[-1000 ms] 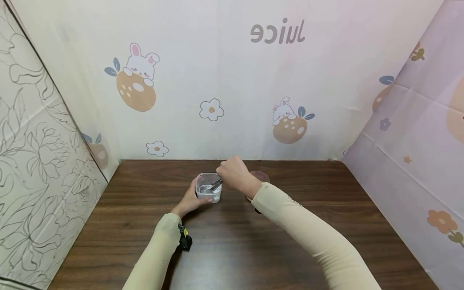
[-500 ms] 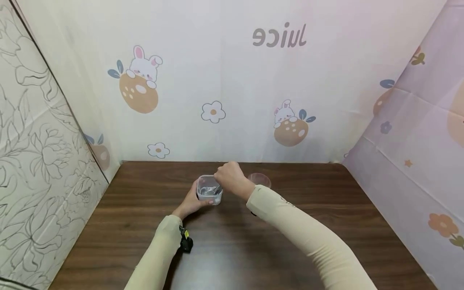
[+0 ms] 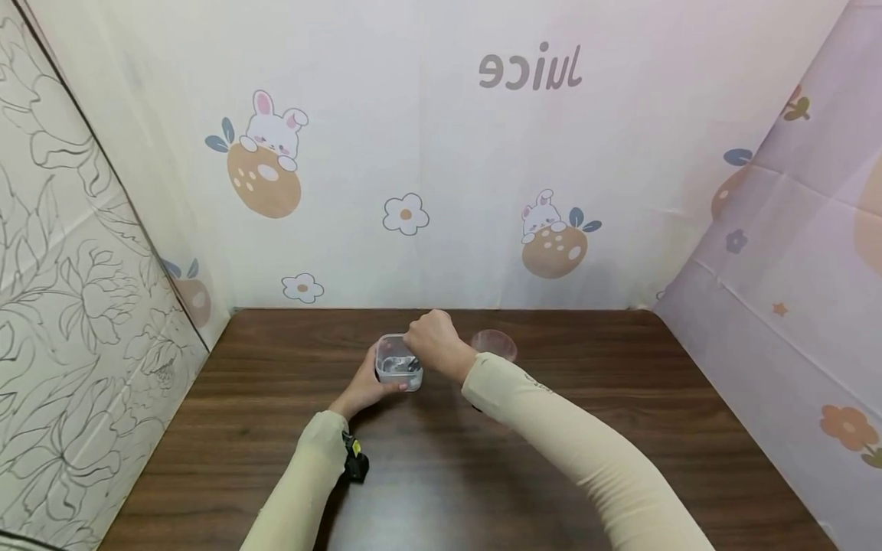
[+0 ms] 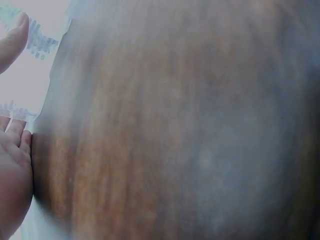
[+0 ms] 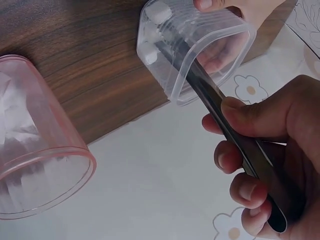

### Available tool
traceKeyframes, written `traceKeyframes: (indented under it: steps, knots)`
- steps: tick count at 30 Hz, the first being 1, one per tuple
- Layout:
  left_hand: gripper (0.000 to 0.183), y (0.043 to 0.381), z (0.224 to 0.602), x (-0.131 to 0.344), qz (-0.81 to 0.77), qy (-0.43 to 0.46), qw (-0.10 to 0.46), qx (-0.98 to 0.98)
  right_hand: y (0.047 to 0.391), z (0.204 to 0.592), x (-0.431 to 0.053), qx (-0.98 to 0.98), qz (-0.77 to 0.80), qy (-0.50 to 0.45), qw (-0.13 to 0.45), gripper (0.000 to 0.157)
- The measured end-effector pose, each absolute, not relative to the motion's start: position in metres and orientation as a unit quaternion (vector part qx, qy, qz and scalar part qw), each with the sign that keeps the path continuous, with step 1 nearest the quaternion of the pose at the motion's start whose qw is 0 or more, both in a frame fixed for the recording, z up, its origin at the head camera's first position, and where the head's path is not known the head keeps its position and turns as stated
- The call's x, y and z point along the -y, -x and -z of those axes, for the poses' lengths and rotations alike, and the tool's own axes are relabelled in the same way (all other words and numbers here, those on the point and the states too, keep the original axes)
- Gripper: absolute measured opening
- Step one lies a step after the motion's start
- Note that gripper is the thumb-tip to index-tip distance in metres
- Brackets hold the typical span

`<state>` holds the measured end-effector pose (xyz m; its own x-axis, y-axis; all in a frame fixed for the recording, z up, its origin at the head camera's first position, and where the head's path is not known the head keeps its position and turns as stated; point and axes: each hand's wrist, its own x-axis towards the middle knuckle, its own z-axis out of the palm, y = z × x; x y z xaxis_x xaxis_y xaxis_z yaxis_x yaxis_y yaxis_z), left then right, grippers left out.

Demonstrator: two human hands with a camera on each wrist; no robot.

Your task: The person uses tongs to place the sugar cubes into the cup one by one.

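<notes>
My left hand [image 3: 363, 389] grips a clear, square plastic container [image 3: 408, 380] from its left side, thumb across the front wall. In the left wrist view, part of that hand [image 4: 12, 175] shows beside the overexposed container [image 4: 25, 80]. My right hand [image 3: 434, 340] holds metal tongs [image 5: 212, 100], fingers curled round the arms and thumb on top. The tongs reach down past the container's rim [image 5: 181, 80], their tips among white lumps [image 5: 159, 12] near the bottom. Plastic and glare blur the tips; whether they pinch a lump I cannot tell.
A pinkish transparent cup [image 5: 60, 120] stands on the dark wood table [image 3: 427, 474], just right of my right hand and partly behind its wrist in the head view. Printed cloth walls [image 3: 455, 138] border the table at the back and sides.
My right hand has shifted slightly left and lower over the container, and the tongs show less above the rim. More of the pink cup is visible. The left hand keeps its hold.
</notes>
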<state>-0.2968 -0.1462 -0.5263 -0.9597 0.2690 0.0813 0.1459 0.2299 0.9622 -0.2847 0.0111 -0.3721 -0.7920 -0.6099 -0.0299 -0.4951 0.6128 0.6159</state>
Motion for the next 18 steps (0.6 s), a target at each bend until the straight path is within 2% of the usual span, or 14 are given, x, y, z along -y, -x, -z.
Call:
traceKeyframes:
  steps: [14,18]
  knots:
    - [0.102,0.298,0.53,0.147,-0.595,-0.146,0.031,-0.789,0.285,0.37,-0.022,0.893,0.28,-0.334,0.11,0.012]
    - [0.101,0.296,0.531,0.148,-0.594,-0.175,0.004,-0.785,0.285,0.367,-0.029,0.895,0.261,-0.34,0.125,0.014]
